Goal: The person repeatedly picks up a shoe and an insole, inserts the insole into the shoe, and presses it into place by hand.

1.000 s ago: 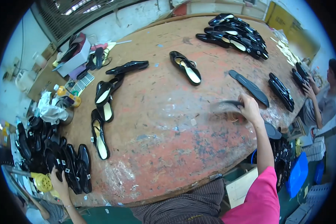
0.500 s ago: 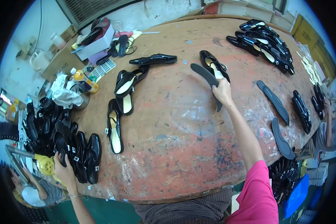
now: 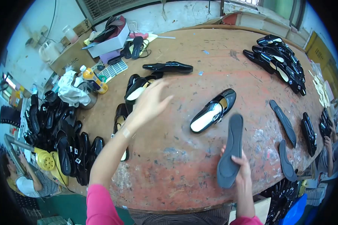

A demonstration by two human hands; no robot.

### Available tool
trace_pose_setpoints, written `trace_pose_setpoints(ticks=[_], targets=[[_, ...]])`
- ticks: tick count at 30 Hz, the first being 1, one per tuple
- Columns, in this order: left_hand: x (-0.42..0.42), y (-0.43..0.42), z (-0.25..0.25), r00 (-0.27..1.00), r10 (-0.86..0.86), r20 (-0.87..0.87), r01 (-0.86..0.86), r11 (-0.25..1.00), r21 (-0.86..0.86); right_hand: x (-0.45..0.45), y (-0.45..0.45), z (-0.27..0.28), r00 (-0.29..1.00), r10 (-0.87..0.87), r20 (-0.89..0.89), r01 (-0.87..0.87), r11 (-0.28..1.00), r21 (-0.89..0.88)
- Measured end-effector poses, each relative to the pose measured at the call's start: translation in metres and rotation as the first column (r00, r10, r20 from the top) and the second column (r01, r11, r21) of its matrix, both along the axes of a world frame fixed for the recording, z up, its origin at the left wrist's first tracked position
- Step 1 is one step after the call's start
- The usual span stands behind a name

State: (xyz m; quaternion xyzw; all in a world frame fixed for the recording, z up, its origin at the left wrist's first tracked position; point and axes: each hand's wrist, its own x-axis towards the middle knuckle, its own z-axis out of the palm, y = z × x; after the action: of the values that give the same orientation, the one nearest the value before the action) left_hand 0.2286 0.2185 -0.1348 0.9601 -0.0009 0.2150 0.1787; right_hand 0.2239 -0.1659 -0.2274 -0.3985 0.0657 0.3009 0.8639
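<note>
My right hand (image 3: 242, 167) grips a dark grey insole (image 3: 231, 150), its thumb across the face and its toe end pointing up. My left hand (image 3: 153, 100) is raised over the table, fingers apart, holding nothing. Between the hands lies a shiny black strapped shoe (image 3: 226, 98) with a pale inside, its toe pointing up and right. Beneath and behind my left hand are more black shoes (image 3: 133, 83), partly hidden by the hand and forearm. Another black shoe (image 3: 168, 67) lies farther back.
Black shoes (image 3: 278, 63) are piled at back right, and more (image 3: 65, 150) at left. Two loose insoles (image 3: 283, 122) lie at right. A bottle (image 3: 94, 79), a white cloth (image 3: 72, 90) and a box (image 3: 107, 41) stand at left. People sit at both sides.
My left hand has left the shoe pile and moved up and right. My right hand has drawn the insole toward me and turned it. The middle shoe now points the other way.
</note>
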Motion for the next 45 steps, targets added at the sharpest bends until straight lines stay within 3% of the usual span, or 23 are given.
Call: trace_pose_setpoints(ticks=[4, 6, 8, 9, 10, 11, 14, 18, 20, 22, 23, 25, 27, 29, 31, 33, 36, 39, 43, 44, 45], targets=[[0.142, -0.004, -0.038, 0.896, 0.161, -0.414, -0.166, 0.986, 0.025, -0.018, -0.028, -0.041, 0.995, -0.061, -0.081, 0.070, 0.991, 0.117], [0.187, 0.009, -0.066, 0.866, 0.170, -0.470, -0.249, 0.962, -0.111, -0.016, -0.016, -0.036, 0.991, -0.104, -0.089, 0.112, 0.989, 0.093], [0.223, 0.031, -0.110, 0.913, 0.254, -0.320, -0.296, 0.951, -0.091, -0.015, -0.013, -0.032, 0.986, -0.136, -0.092, 0.142, 0.988, 0.064], [0.228, 0.037, -0.108, 0.908, 0.253, -0.333, -0.297, 0.951, -0.089, -0.013, -0.012, -0.032, 0.986, -0.137, -0.091, 0.143, 0.988, 0.060], [0.226, 0.038, -0.104, 0.902, 0.252, -0.351, -0.299, 0.950, -0.086, -0.013, -0.012, -0.033, 0.985, -0.139, -0.098, 0.144, 0.988, 0.054], [0.220, 0.032, -0.106, 0.925, 0.322, -0.201, -0.349, 0.930, -0.118, -0.012, -0.014, -0.035, 0.987, -0.123, -0.102, 0.126, 0.992, 0.027], [0.187, 0.013, -0.091, 0.900, 0.430, -0.068, -0.433, 0.901, -0.033, -0.010, -0.015, -0.034, 0.991, -0.094, -0.099, 0.096, 0.995, 0.018], [0.119, 0.035, -0.092, 0.953, 0.281, 0.110, -0.290, 0.954, 0.076, -0.010, -0.020, -0.043, 0.997, -0.062, -0.048, 0.066, 0.992, 0.106], [0.055, 0.008, -0.050, 0.978, 0.166, 0.127, -0.130, 0.959, -0.251, -0.014, -0.028, -0.057, 0.990, -0.063, -0.124, 0.086, 0.979, 0.185], [-0.020, -0.006, -0.019, 0.995, 0.081, 0.059, -0.068, 0.979, -0.192, -0.015, -0.029, -0.061, 0.992, -0.060, -0.115, 0.091, 0.954, 0.286], [-0.056, -0.015, -0.015, 0.991, 0.132, 0.007, -0.129, 0.972, -0.195, -0.024, -0.031, -0.060, 0.991, -0.060, -0.123, 0.098, 0.940, 0.328], [-0.111, -0.026, -0.018, 0.967, 0.226, -0.118, -0.246, 0.949, -0.198, -0.031, -0.032, -0.048, 0.996, -0.053, -0.066, 0.071, 0.950, 0.305], [-0.127, -0.019, -0.043, 0.969, 0.216, -0.123, -0.244, 0.922, -0.302, -0.039, -0.030, -0.038, 0.997, -0.061, -0.037, 0.070, 0.938, 0.340], [-0.125, -0.016, -0.070, 0.956, 0.233, -0.176, -0.286, 0.871, -0.400, -0.051, -0.034, -0.038, 0.997, -0.034, -0.068, 0.051, 0.961, 0.273], [-0.096, -0.026, -0.081, 0.933, 0.266, -0.244, -0.334, 0.891, -0.307, -0.067, -0.041, -0.031, 0.996, -0.009, -0.086, 0.028, 0.974, 0.227], [-0.052, -0.024, -0.121, 0.923, 0.270, -0.274, -0.365, 0.840, -0.401, -0.091, -0.042, -0.022, 0.996, 0.012, -0.093, 0.008, 0.978, 0.207], [0.007, -0.042, -0.122, 0.868, 0.354, -0.350, -0.484, 0.764, -0.427, -0.121, -0.049, -0.026, 0.992, -0.059, -0.114, 0.082, 0.974, 0.211], [0.053, -0.028, -0.160, 0.818, 0.540, -0.198, -0.574, 0.783, -0.239, -0.146, -0.063, -0.029, 0.985, -0.079, -0.156, 0.116, 0.964, 0.240], [0.030, -0.027, -0.140, 0.816, 0.557, -0.155, -0.570, 0.730, -0.377, -0.155, -0.080, -0.024, 0.978, -0.111, -0.178, 0.154, 0.957, 0.245], [0.008, -0.028, -0.122, 0.837, 0.512, -0.194, -0.547, 0.770, -0.329, -0.152, -0.085, -0.021, 0.981, -0.122, -0.150, 0.155, 0.962, 0.227], [-0.016, -0.023, -0.128, 0.875, 0.476, -0.092, -0.477, 0.811, -0.339, -0.147, -0.090, -0.017, 0.983, -0.130, -0.126, 0.155, 0.966, 0.209]])
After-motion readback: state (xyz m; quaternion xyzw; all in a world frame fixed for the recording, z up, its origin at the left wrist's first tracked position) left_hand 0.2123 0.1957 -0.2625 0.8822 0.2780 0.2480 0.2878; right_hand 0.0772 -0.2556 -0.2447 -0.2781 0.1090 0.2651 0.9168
